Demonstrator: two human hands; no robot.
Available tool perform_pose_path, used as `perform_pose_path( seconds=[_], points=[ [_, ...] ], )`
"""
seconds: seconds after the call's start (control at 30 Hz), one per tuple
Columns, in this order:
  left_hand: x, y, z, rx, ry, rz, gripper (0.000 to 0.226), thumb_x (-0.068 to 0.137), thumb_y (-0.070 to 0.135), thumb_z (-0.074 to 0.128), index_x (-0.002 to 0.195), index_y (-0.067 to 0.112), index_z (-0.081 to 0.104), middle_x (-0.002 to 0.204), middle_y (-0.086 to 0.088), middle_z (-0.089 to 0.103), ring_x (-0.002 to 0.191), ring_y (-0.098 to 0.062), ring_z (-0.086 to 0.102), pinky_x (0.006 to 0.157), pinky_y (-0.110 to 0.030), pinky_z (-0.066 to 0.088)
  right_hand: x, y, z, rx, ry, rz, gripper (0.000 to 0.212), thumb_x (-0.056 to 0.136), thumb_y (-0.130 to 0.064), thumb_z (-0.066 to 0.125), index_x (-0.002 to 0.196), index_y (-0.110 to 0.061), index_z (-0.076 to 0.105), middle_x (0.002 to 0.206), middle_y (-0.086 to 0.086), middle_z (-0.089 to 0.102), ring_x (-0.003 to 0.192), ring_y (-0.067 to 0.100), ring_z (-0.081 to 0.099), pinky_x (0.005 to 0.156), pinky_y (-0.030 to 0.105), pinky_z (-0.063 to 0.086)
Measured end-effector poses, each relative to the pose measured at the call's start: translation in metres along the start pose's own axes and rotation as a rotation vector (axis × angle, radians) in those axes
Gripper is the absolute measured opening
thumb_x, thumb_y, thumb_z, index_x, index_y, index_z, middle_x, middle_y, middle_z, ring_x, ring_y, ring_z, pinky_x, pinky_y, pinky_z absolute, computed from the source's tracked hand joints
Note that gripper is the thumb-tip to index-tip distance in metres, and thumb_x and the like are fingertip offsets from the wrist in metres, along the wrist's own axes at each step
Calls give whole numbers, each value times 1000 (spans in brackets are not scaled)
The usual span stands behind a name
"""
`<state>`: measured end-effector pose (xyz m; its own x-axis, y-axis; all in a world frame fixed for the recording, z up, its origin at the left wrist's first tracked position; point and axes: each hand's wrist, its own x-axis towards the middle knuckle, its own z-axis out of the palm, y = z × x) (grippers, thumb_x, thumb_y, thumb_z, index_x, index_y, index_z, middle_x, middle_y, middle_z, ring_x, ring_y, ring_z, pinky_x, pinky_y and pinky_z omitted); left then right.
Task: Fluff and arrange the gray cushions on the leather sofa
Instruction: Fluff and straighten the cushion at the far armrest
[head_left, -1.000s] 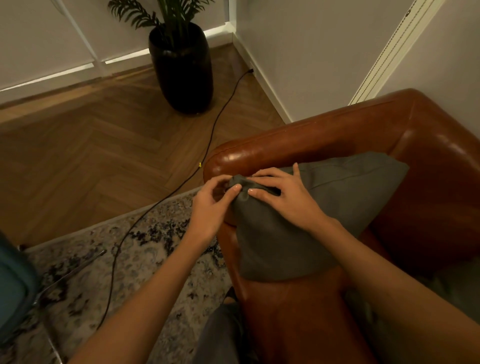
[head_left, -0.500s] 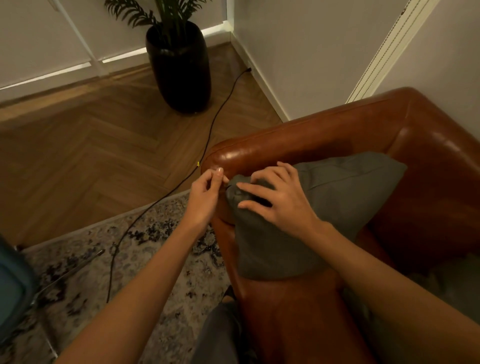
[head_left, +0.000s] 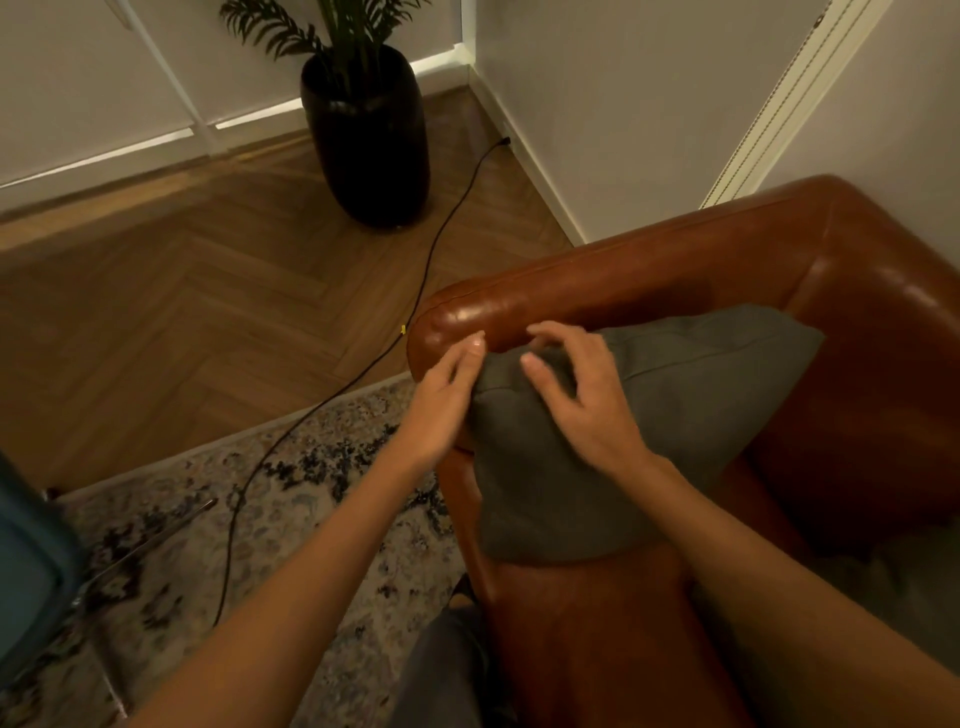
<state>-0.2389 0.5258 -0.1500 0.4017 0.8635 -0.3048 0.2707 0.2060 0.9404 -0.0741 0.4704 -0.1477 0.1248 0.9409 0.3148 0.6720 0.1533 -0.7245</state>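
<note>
One gray cushion is seen in full, propped in the corner of the leather sofa, leaning against the armrest with its lower edge on the seat. A second gray cushion is only partly seen at the right edge, lying on the seat; its shape cannot be made out. Two hands are counted. The left hand is laid flat against the near left side of the first cushion, fingers extended and together, fingertips reaching the armrest top; nothing is pinched by it. The right hand is set on top of the cushion's upper left corner, fingers spread and curled like a claw, tips pressed into or just over the fabric; whether fabric is actually gripped cannot be told.

One black planter with a palm is seen on the wood floor by the wall. One black cable is run from the wall across the floor onto one patterned rug. One teal object is cut off at the left edge.

Against the frame half a second earlier: the left hand's pinch at the cushion corner has been released and the fingers straightened along the side; the right hand has been shifted slightly up, fingers more arched. The cushion is kept in the same spot.
</note>
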Motion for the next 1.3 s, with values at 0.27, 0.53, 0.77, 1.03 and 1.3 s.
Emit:
perform_pose_path(
  seconds=[0.27, 0.53, 0.77, 1.03, 1.3],
  points=[
    [1, -13, 12, 423, 246, 260, 25, 97, 43, 49, 102, 19, 57, 100, 4, 58, 91, -5, 53, 80, -20, 42, 17, 45, -19, -635, -277, 236, 56, 99, -59, 13, 141, -38, 44, 150, -8, 43, 145, 13, 26, 118, 52, -7],
    [-5, -17, 17, 426, 276, 318, 40, 99, 43, 33, 113, 16, 59, 105, 5, 58, 95, -4, 52, 83, -16, 38, 10, 117, -126, -738, -45, 498, 54, 103, -51, 18, 137, -26, 52, 149, 4, 44, 144, 23, 27, 117, 55, 0],
    [-13, -32, -6, 448, 355, 297, 27, 101, 31, 38, 109, 16, 60, 99, -1, 61, 92, -13, 55, 74, -18, 38, -10, 111, -169, 104, 113, 715, 47, 99, -54, 41, 125, -25, 66, 138, -1, 56, 130, 17, 48, 100, 25, 35],
    [15, 10, 7, 954, 350, 111, 25, 97, 19, 43, 113, 14, 61, 126, -11, 57, 128, -34, 41, 110, -59, 24, 28, 107, -201, 65, -271, 910, 26, 93, -21, 63, 115, -10, 69, 109, 0, 60, 92, 12, 54, 69, 22, 42],
    [44, 63, 142, 996, -159, 452, 50, 99, 49, 38, 142, 23, 39, 152, -2, 33, 145, -22, 19, 119, -52, 5, 49, 119, -188, -66, -253, 947, 20, 86, -6, 69, 102, 5, 72, 108, 17, 69, 92, 26, 65, 73, 34, 57]
  ],
)
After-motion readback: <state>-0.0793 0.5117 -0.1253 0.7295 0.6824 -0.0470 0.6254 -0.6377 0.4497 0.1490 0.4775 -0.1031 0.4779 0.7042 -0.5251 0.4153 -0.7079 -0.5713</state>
